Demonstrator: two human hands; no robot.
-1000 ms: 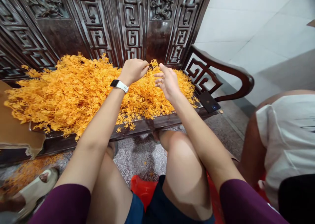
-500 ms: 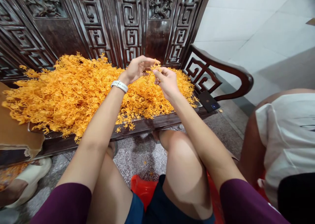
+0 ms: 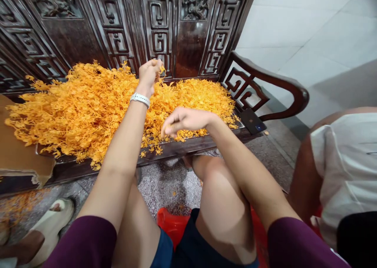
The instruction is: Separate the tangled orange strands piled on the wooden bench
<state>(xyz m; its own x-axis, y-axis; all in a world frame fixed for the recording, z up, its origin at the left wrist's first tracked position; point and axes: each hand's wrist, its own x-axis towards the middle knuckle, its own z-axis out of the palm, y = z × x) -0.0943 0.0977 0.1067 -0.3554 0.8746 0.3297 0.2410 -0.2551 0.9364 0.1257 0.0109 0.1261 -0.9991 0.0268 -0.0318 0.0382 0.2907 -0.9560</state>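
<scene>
A big heap of orange plastic flower pieces, thin-stemmed with spidery petals, lies along the dark wooden bench. My left hand, with a white band on its wrist, is raised over the back of the heap. Its fingers are closed on an orange flower piece, partly hidden by the hand. Lower down, my right hand hovers above the heap's front edge, palm down. Thumb and fingers are drawn together there, slightly blurred, with a hint of orange between them that I cannot make out.
A black phone lies on the bench's right end, beside the curved armrest. Torn cardboard is at the left. A person in a white garment sits at right; another person's sandalled foot shows lower left.
My hands, close together before, have parted. The right hand came down and left toward the bench's front edge; the left drew back slightly left and turned, its fingers closing. The sandalled foot shifted.
</scene>
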